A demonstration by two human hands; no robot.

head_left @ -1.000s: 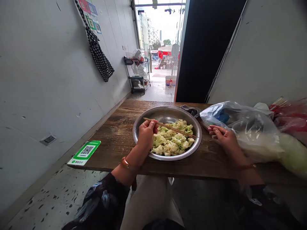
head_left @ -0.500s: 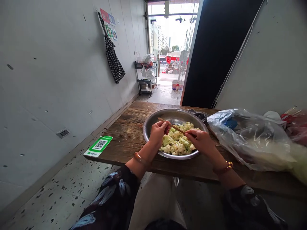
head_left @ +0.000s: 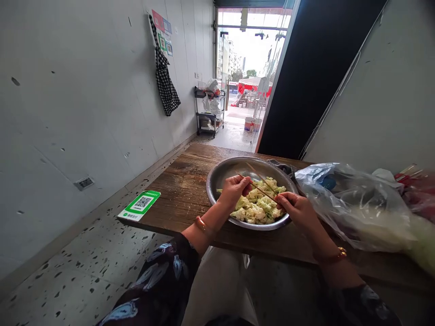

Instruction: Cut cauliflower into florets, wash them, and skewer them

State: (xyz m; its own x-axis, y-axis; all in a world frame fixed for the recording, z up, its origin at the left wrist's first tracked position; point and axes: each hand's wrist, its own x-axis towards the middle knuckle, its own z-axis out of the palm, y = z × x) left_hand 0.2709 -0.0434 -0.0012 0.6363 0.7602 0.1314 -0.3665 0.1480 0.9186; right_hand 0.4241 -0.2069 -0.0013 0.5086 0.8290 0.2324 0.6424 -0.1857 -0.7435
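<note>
In front of me a wide steel bowl (head_left: pixel 217 174) holds cut cauliflower florets (head_left: pixel 256 210). Both of my hands are over it. My left hand (head_left: pixel 234 190) pinches a thin wooden skewer (head_left: pixel 261 190) near its far end, and a short tip pokes out past the fingers. The near ends of this skewer and a second one (head_left: pixel 260 174) meet in the closed fingers of my right hand (head_left: pixel 295 207). The second skewer slants up and left, apart from the first and slightly blurred. Whether a floret is between my left fingers is hidden.
The bowl rests on a wooden table (head_left: pixel 180 185). A green QR-code card (head_left: pixel 141 204) lies at its left corner. Right of the bowl are a dark cloth (head_left: pixel 283 167), a clear plastic bag (head_left: pixel 356 199) and a red bag (head_left: pixel 418 188). A loaded cart (head_left: pixel 210 111) stands by the doorway.
The two skewers, close together before, are now spread apart, with one free of my left hand. The view has shifted slightly, and the bowl appears a little farther right and lower.
</note>
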